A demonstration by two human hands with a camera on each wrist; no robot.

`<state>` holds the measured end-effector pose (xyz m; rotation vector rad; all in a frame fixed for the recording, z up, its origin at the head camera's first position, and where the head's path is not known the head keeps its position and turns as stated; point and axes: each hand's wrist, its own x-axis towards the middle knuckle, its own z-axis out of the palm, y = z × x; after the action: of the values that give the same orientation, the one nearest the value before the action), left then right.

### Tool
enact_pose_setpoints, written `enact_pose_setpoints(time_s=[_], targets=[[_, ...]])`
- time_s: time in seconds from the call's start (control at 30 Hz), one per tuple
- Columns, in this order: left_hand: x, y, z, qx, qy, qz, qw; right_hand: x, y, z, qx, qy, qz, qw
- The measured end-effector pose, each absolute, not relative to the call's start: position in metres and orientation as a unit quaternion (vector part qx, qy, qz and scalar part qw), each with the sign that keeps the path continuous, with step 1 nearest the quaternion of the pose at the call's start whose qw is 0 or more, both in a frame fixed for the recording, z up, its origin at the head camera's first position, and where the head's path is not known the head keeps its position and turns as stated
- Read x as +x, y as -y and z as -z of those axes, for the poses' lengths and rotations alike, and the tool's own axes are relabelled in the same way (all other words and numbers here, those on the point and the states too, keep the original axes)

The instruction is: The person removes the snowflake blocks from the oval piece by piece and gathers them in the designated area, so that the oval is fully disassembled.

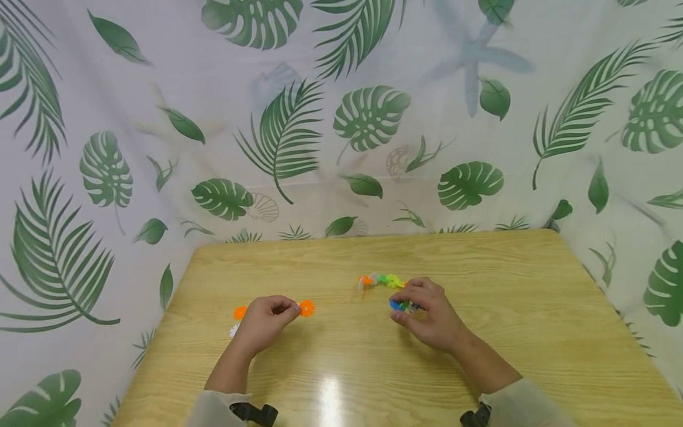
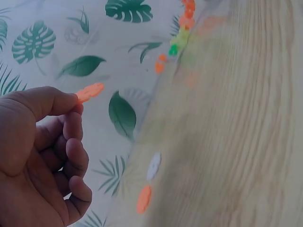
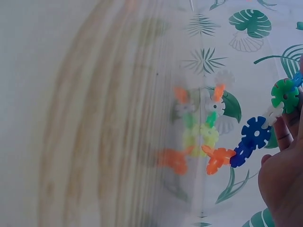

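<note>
Firstly, left of centre: left hand [image 1: 265, 323], pinching an orange notched plastic disc [image 1: 306, 308]; slots best kept exposed. Right of centre: right hand [image 1: 431, 314], holding the near part of a multicoloured notched-disc plastic chain [image 1: 392, 281], best kept steady.

Both sleeves [image 1: 214, 409] are pale beige; each carries a black device [image 1: 260, 413].

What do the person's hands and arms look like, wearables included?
Left hand and right hand: ungloved. Pale beige left sleeve and right sleeve end on the forearms. Black, chunky left device and right device at the cuffs; no cables visible.
</note>
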<state>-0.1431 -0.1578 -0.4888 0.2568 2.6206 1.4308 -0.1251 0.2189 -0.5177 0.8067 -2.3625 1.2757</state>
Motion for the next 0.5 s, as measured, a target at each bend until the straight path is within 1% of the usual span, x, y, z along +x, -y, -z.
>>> enact_pose_setpoints(time_s=[0.3,0.5], targets=[[-0.143,0.193,0.49,0.036,-0.897,-0.439,0.05,-0.125,-0.217,0.516,0.294,0.827,-0.445,0.177],[-0.144,0.214,0.491,-0.009,-0.911,-0.407,0.056,-0.124,-0.218,0.514,0.294,0.827,-0.444,0.181]])
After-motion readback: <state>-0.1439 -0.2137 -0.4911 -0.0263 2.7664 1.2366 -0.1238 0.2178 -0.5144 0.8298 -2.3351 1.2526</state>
